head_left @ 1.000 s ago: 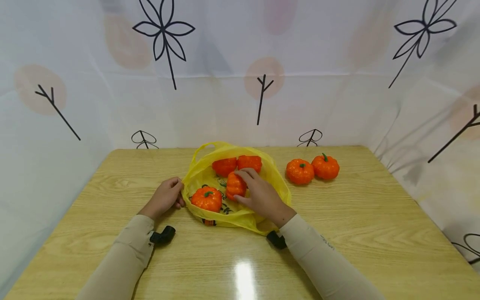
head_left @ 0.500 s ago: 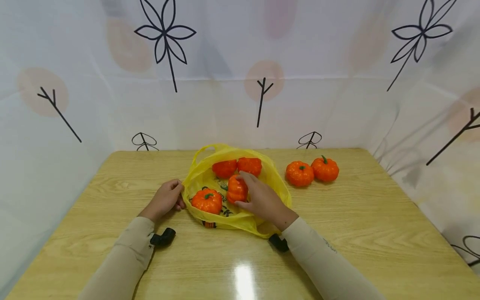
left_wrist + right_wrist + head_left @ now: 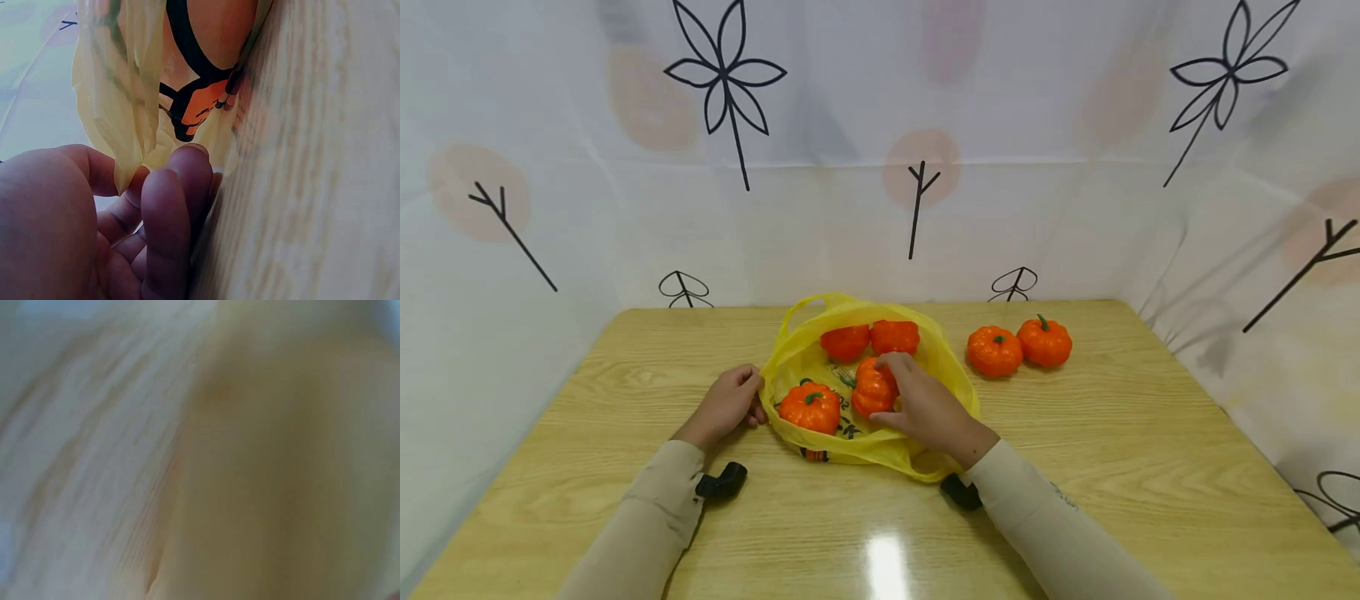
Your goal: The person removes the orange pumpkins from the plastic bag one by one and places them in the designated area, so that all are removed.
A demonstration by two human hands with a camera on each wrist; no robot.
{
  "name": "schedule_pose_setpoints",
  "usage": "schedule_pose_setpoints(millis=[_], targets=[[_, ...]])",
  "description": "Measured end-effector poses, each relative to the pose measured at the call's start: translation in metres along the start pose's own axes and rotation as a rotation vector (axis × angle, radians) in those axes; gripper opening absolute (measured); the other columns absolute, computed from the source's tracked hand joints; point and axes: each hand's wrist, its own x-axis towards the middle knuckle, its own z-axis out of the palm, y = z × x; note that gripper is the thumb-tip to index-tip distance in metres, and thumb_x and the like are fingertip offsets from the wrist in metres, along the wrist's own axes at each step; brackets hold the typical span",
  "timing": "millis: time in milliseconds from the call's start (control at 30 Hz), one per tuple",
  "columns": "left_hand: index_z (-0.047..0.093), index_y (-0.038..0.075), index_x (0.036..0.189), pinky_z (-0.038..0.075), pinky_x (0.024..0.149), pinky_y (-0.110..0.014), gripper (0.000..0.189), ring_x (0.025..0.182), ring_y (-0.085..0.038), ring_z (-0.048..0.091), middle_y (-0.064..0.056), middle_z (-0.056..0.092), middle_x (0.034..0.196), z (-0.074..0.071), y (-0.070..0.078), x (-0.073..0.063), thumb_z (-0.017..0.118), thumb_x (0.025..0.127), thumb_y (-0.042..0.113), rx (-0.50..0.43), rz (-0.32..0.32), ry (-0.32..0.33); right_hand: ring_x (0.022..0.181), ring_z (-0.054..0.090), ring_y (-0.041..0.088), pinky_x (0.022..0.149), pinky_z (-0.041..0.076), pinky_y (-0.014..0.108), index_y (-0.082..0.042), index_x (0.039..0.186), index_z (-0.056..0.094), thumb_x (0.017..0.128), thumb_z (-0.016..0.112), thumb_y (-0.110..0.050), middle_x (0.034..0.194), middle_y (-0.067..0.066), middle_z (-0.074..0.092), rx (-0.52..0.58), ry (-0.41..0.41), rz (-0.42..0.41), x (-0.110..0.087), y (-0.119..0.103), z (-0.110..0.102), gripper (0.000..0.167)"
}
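White glare on the tabletop (image 3: 820,525)

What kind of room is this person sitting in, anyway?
Probably an indoor spot set up for recording, though the wider room is hidden: a wood-look table enclosed at the back and sides by a pale backdrop with plant drawings, and a black device at each wrist.

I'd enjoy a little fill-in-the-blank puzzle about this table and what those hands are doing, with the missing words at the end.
1. The bag is coloured ____.
2. The hand gripping a pumpkin is the person's ____ one.
3. The number of pumpkins on the table outside the bag is ____.
4. Their stems are coloured ____.

Missing words: yellow; right; two; green.
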Motion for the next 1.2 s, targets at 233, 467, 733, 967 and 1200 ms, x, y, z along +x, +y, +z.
schedule_pose_setpoints(millis=[233, 467, 733, 967, 1200], targets=[[0.057, 0.002, 0.099, 0.056, 0.058, -0.030, 0.027, 0.061, -0.021, 0.063, -0.009, 0.063, 0.067, 0.001, 0.001, -0.001, 0.038, 0.105, 0.021, 0.007, 0.003, -0.001, 0.080, 0.062, 0.015, 0.085, 0.059, 0.033, -0.024, 0.154, 0.030, 0.084, 0.082, -0.025, 0.144, 0.008, 0.044, 0.048, -0.012, -0.028, -0.004, 0.003, 0.000, 0.086], [0.058, 0.002, 0.100, 0.056, 0.058, -0.031, 0.028, 0.062, -0.021, 0.063, -0.010, 0.063, 0.069, 0.002, 0.001, 0.001, 0.039, 0.106, 0.022, 0.002, 0.014, -0.006, 0.065, 0.057, 0.012, 0.071, 0.059, 0.029, -0.023, 0.154, 0.030, 0.087, 0.079, -0.022, 0.150, 0.007, 0.037, 0.103, 0.048, -0.049, -0.010, 0.010, -0.008, 0.082], [0.058, 0.002, 0.102, 0.055, 0.058, -0.030, 0.027, 0.061, -0.021, 0.062, -0.010, 0.062, 0.068, 0.000, 0.002, 0.000, 0.038, 0.105, 0.021, 0.010, -0.002, 0.000, 0.120, 0.058, 0.028, 0.096, 0.056, 0.041, -0.020, 0.154, 0.032, 0.085, 0.080, -0.019, 0.149, 0.008, 0.036, 0.069, 0.120, -0.109, -0.009, 0.016, -0.009, 0.084], [0.057, 0.002, 0.100, 0.056, 0.058, -0.030, 0.028, 0.062, -0.021, 0.063, -0.010, 0.063, 0.069, 0.000, 0.001, -0.001, 0.038, 0.106, 0.023, 0.010, 0.010, -0.004, 0.116, 0.061, 0.028, 0.093, 0.057, 0.040, -0.015, 0.155, 0.032, 0.082, 0.083, -0.020, 0.151, 0.011, 0.036, 0.028, 0.156, -0.121, -0.010, 0.016, -0.010, 0.089], [0.057, 0.002, 0.099, 0.056, 0.058, -0.031, 0.028, 0.063, -0.022, 0.063, -0.011, 0.063, 0.070, 0.000, 0.000, -0.001, 0.038, 0.107, 0.022, 0.004, 0.014, -0.008, 0.123, 0.059, 0.029, 0.098, 0.055, 0.041, -0.015, 0.153, 0.036, 0.080, 0.085, -0.021, 0.152, 0.009, 0.036, 0.015, 0.157, -0.123, -0.010, 0.016, -0.011, 0.088]])
